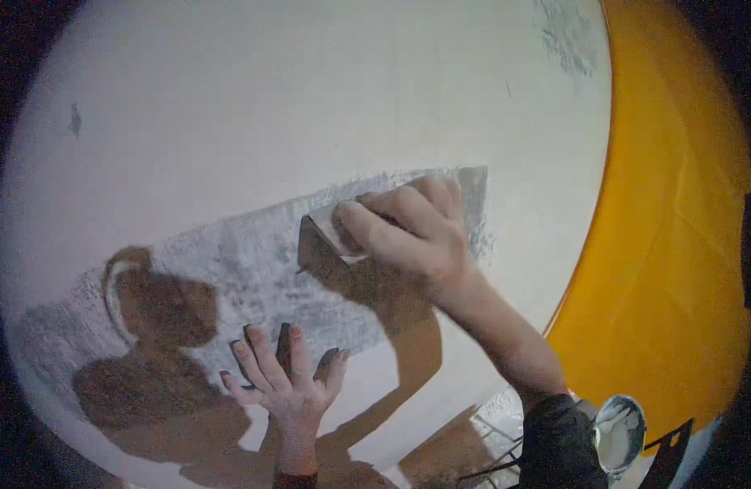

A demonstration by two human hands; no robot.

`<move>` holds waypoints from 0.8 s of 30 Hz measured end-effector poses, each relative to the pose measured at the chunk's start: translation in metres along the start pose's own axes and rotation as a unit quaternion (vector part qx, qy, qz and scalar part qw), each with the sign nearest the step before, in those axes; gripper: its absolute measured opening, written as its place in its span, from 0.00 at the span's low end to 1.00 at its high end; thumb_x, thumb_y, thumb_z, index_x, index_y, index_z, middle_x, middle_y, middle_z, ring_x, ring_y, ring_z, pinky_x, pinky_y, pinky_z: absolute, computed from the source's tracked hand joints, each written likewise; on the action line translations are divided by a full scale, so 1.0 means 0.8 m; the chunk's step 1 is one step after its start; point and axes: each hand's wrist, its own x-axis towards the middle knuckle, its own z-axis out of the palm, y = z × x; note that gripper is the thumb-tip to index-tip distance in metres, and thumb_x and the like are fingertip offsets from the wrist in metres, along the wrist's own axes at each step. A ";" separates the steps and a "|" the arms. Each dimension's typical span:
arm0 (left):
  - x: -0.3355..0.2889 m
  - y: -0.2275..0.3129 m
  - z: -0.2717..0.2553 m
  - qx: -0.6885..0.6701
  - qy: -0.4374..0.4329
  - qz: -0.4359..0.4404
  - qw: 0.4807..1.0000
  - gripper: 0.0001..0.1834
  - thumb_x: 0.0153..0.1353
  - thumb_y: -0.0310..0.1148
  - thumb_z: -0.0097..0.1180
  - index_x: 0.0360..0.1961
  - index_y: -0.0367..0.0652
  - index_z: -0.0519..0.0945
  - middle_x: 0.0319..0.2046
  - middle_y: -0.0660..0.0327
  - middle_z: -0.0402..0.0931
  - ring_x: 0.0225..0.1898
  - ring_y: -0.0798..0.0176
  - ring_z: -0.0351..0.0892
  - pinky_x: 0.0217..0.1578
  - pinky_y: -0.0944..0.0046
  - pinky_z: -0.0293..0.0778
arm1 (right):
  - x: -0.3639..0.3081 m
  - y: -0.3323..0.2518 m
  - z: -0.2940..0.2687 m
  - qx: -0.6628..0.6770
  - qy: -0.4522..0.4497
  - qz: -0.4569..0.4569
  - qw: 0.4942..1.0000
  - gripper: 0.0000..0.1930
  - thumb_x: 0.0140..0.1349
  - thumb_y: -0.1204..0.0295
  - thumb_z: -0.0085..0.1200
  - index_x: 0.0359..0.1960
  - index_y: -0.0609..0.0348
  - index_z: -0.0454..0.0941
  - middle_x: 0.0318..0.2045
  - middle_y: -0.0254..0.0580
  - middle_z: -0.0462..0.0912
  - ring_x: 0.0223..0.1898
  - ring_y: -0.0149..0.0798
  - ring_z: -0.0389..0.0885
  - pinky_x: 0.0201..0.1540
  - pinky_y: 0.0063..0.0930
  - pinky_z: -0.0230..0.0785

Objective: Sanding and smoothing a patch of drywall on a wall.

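A broad white surface (294, 98) spreads before me, with a long grey, streaky patch (253, 244) across it. My right hand (412, 228) is closed round a flat, pale, straight-edged piece (328, 228) at the upper part of this patch. Much of the piece is hidden by my fingers, so I cannot tell its exact kind. Lower and to the left, my left hand (290, 379) has its fingers spread over the patch's lower edge. It holds nothing and appears to rest against the surface. Dark shadows of my head and arms fall on the white and grey.
A yellow-orange surface (669, 204) borders the white one on the right along a curved edge. An open round container (620, 436) with white stuff in it stands at the lower right, beside my right sleeve. A smaller grey patch (567, 37) shows at the upper right.
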 end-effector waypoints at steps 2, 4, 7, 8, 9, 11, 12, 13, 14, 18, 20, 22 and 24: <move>0.002 0.002 -0.008 0.010 -0.011 0.000 1.000 0.39 0.58 0.63 0.46 0.60 0.44 0.65 0.63 0.39 0.53 0.65 0.36 0.49 0.60 0.34 0.35 | -0.004 0.014 -0.013 -0.022 -0.034 0.012 0.999 0.11 0.43 0.70 0.62 0.31 0.51 0.83 0.28 0.33 0.80 0.29 0.36 0.74 0.34 0.29 0.63; 0.001 0.001 -0.013 0.016 -0.015 0.001 1.000 0.39 0.58 0.63 0.46 0.60 0.44 0.65 0.63 0.39 0.53 0.65 0.36 0.49 0.60 0.33 0.35 | -0.006 0.032 -0.028 -0.060 0.059 0.064 0.994 0.11 0.40 0.75 0.63 0.29 0.52 0.83 0.23 0.32 0.78 0.27 0.35 0.74 0.33 0.29 0.64; -0.003 -0.004 -0.011 0.014 -0.041 -0.002 0.999 0.40 0.57 0.63 0.46 0.61 0.44 0.63 0.63 0.39 0.53 0.65 0.36 0.49 0.60 0.33 0.35 | -0.007 0.029 -0.026 -0.112 0.079 0.115 0.984 0.12 0.38 0.75 0.66 0.29 0.51 0.83 0.22 0.32 0.77 0.27 0.34 0.73 0.31 0.28 0.66; -0.005 -0.006 -0.010 0.013 -0.030 0.006 0.999 0.40 0.57 0.63 0.47 0.61 0.45 0.63 0.63 0.39 0.54 0.66 0.36 0.49 0.60 0.33 0.35 | -0.008 0.014 -0.018 -0.112 0.073 0.133 0.982 0.12 0.38 0.75 0.65 0.29 0.51 0.83 0.22 0.32 0.77 0.27 0.34 0.73 0.30 0.28 0.65; -0.006 -0.007 -0.009 0.006 0.014 0.016 1.000 0.40 0.56 0.63 0.47 0.61 0.46 0.63 0.63 0.39 0.54 0.66 0.36 0.49 0.60 0.33 0.35 | -0.003 -0.008 -0.007 -0.097 0.071 0.138 0.983 0.12 0.39 0.75 0.65 0.29 0.51 0.83 0.22 0.32 0.77 0.27 0.34 0.74 0.30 0.29 0.65; -0.009 -0.008 -0.006 0.003 -0.020 0.020 1.000 0.40 0.56 0.64 0.47 0.61 0.46 0.63 0.64 0.39 0.53 0.66 0.36 0.49 0.60 0.33 0.34 | 0.008 -0.031 0.001 0.003 -0.022 0.030 0.999 0.10 0.40 0.74 0.65 0.28 0.51 0.83 0.22 0.31 0.77 0.27 0.34 0.74 0.28 0.29 0.64; -0.011 -0.008 -0.002 -0.001 -0.018 0.016 1.000 0.40 0.56 0.64 0.48 0.62 0.47 0.63 0.64 0.39 0.53 0.66 0.36 0.48 0.60 0.33 0.34 | 0.004 -0.025 0.004 0.008 0.005 0.037 0.999 0.10 0.40 0.74 0.65 0.28 0.51 0.83 0.22 0.31 0.77 0.27 0.34 0.74 0.28 0.29 0.64; -0.012 -0.008 -0.003 -0.002 -0.023 0.013 1.000 0.40 0.56 0.64 0.48 0.62 0.47 0.63 0.64 0.39 0.53 0.66 0.36 0.48 0.60 0.33 0.34 | 0.005 -0.025 0.003 0.011 0.019 0.037 0.999 0.11 0.40 0.74 0.65 0.29 0.51 0.82 0.23 0.31 0.77 0.27 0.34 0.74 0.28 0.29 0.64; -0.015 -0.009 0.001 -0.002 -0.025 0.011 1.000 0.41 0.56 0.65 0.48 0.62 0.47 0.63 0.64 0.39 0.52 0.66 0.35 0.48 0.60 0.33 0.34 | 0.001 -0.013 0.007 0.007 0.017 0.016 1.000 0.11 0.40 0.73 0.66 0.29 0.51 0.82 0.23 0.31 0.77 0.26 0.34 0.74 0.28 0.29 0.63; -0.018 -0.012 0.007 0.010 -0.059 0.027 0.998 0.42 0.55 0.66 0.48 0.62 0.47 0.63 0.64 0.38 0.50 0.66 0.33 0.47 0.61 0.32 0.32 | -0.001 0.022 -0.005 -0.096 0.122 0.125 0.980 0.11 0.41 0.77 0.64 0.29 0.56 0.82 0.23 0.36 0.78 0.24 0.34 0.75 0.24 0.22 0.67; -0.017 -0.011 0.010 0.003 -0.037 0.019 0.999 0.42 0.55 0.66 0.48 0.62 0.47 0.63 0.64 0.37 0.50 0.66 0.33 0.47 0.61 0.32 0.32 | -0.011 0.016 0.002 -0.102 0.080 0.116 0.985 0.09 0.41 0.75 0.64 0.29 0.55 0.82 0.23 0.36 0.78 0.24 0.35 0.74 0.24 0.24 0.67; -0.014 -0.005 0.014 -0.003 -0.026 0.016 1.000 0.41 0.55 0.66 0.48 0.62 0.47 0.64 0.64 0.37 0.50 0.66 0.33 0.47 0.61 0.32 0.33 | -0.026 0.006 0.009 -0.059 0.045 0.060 0.995 0.08 0.42 0.73 0.63 0.27 0.54 0.82 0.22 0.36 0.79 0.24 0.36 0.74 0.25 0.26 0.67; -0.011 0.002 0.013 -0.011 -0.017 0.033 0.999 0.43 0.51 0.70 0.49 0.60 0.52 0.66 0.65 0.40 0.47 0.66 0.31 0.41 0.59 0.29 0.33 | -0.040 0.010 0.001 -0.011 -0.004 0.031 0.999 0.08 0.42 0.72 0.62 0.27 0.54 0.82 0.22 0.35 0.80 0.24 0.36 0.74 0.27 0.27 0.67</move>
